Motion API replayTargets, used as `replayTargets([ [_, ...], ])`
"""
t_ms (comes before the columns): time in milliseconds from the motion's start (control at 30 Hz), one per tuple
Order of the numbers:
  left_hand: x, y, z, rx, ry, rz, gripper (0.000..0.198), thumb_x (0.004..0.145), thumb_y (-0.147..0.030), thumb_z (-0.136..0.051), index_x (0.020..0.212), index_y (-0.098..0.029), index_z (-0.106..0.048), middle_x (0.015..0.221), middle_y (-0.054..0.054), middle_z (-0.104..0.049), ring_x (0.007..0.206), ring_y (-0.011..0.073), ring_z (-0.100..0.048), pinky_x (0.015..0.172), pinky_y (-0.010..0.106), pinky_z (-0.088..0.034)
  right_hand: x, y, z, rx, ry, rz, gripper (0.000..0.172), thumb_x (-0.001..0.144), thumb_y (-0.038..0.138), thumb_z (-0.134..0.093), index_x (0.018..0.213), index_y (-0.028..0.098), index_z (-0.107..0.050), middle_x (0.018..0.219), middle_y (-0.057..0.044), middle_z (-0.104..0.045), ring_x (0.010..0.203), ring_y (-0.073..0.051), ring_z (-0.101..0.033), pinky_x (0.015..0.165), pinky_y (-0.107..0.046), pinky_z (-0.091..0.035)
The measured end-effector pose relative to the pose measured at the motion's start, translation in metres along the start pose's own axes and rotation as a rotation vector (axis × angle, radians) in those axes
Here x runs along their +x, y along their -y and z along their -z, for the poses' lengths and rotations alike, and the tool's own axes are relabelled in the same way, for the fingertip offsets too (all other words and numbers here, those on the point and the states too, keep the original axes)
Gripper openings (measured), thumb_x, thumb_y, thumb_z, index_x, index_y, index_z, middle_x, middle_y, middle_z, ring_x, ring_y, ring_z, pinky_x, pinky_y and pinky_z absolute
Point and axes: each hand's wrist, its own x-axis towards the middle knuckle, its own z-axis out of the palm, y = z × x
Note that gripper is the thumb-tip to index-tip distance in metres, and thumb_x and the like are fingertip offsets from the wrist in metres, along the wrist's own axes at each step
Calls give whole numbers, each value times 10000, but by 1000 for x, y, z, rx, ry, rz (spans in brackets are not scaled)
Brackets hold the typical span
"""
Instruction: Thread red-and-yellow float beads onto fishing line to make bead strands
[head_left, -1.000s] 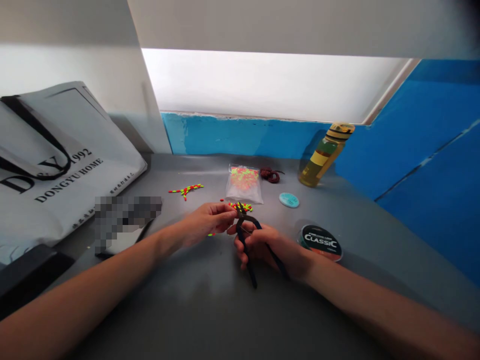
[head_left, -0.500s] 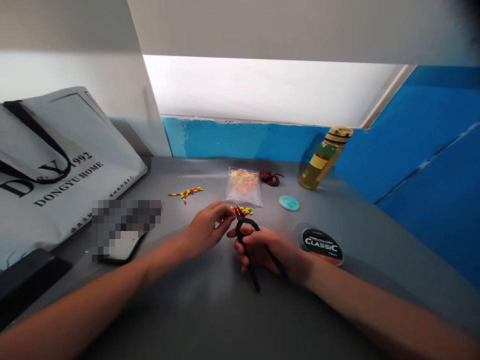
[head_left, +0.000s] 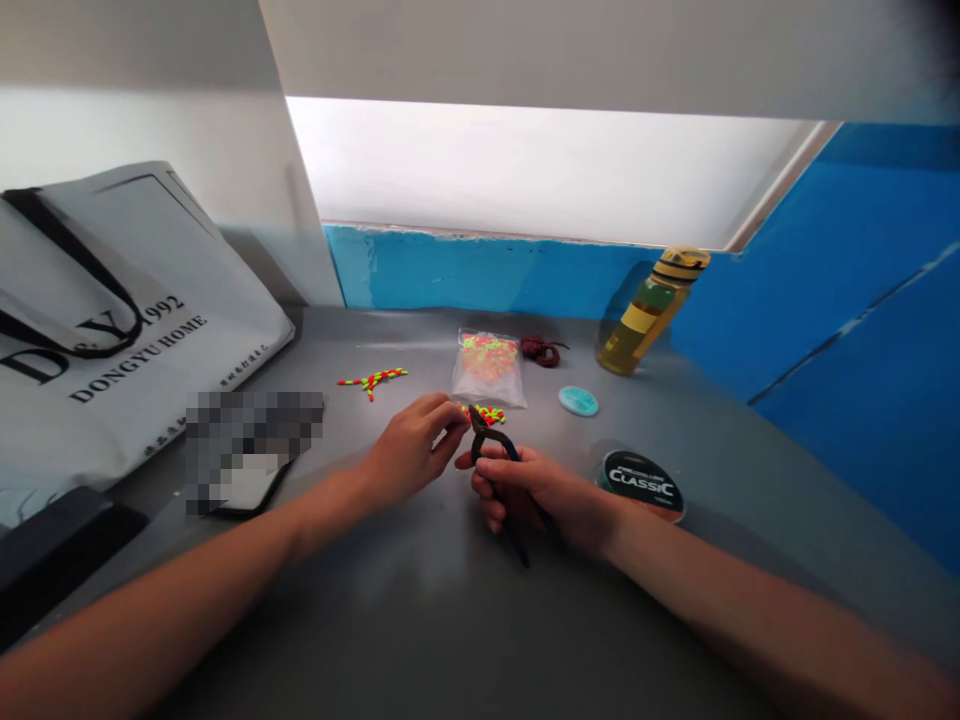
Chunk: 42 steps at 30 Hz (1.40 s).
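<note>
My right hand [head_left: 525, 490] is wrapped round dark-handled pliers [head_left: 489, 437], whose jaws point away from me and look closed. At the tip of the jaws, my left hand [head_left: 412, 445] is closed in a pinch, thumb against fingers. Whatever it holds there is too small to make out. Just behind the jaws lies a small pile of red and yellow-green beads [head_left: 493, 414], partly hidden by the fingers and pliers. A clear plastic bag [head_left: 489, 370] with many more such beads lies beyond it. Off to the left are several joined red and yellow-green pieces [head_left: 373, 381].
A coil of dark red cord [head_left: 541, 350] and a light blue round case [head_left: 578, 401] lie right of the bag. Farther right are a "Classic" line spool [head_left: 641, 487] and a yellow bottle [head_left: 645, 320]. On the left are a phone [head_left: 251, 490] and a large white bag [head_left: 135, 330].
My right hand has squeezed the pliers: the handles are closer together and the jaws have come together beside my left fingertips. My left hand has stayed nearly in place.
</note>
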Motion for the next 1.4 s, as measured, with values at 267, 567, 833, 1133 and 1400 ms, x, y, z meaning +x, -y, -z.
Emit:
replayTargets([
  [267, -1, -3, 3, 113, -12, -118, 92, 987, -181, -479, 940, -200, -557, 890, 49, -615, 837, 171, -568, 758, 308, -469, -1, 1, -9, -13, -83, -35, 273, 843, 349, -751, 948, 172, -572, 767, 27, -582, 612, -86, -553, 630, -261, -526],
  [567, -1, -3, 3, 163, -16, -168, 79, 980, -171, -484, 964, -205, -554, 891, 48, -623, 842, 177, -563, 759, 313, -471, -1, 6, -15, -64, -99, -72, 276, 788, 344, -773, 860, 156, -585, 632, 59, -493, 502, -60, -412, 455, -206, -332],
  [833, 1, -6, 2, 121, -30, -115, 93, 984, -191, -487, 934, -204, -564, 870, 42, -611, 821, 165, -567, 748, 306, -471, -1, 7, -9, -69, -19, -122, 394, 810, 420, -755, 737, 193, -442, 600, 54, -500, 500, -65, -422, 463, -203, -324],
  [1133, 2, -9, 5, 96, -48, -102, 96, 978, -185, -503, 914, -194, -574, 859, 41, -610, 799, 155, -559, 737, 293, -460, 0, 7, -19, -173, -151, -156, 474, 813, 530, -730, 715, 213, -392, 551, 95, -367, 442, -52, -297, 406, -200, -272],
  [1400, 8, -6, 10, -145, -39, 248, 159, 941, -279, -558, 825, -186, -616, 764, 11, -604, 685, 138, -511, 645, 275, -398, -1, 7, -11, -82, -118, -145, 444, 808, 475, -755, 725, 203, -413, 583, 82, -406, 470, -55, -340, 434, -201, -296],
])
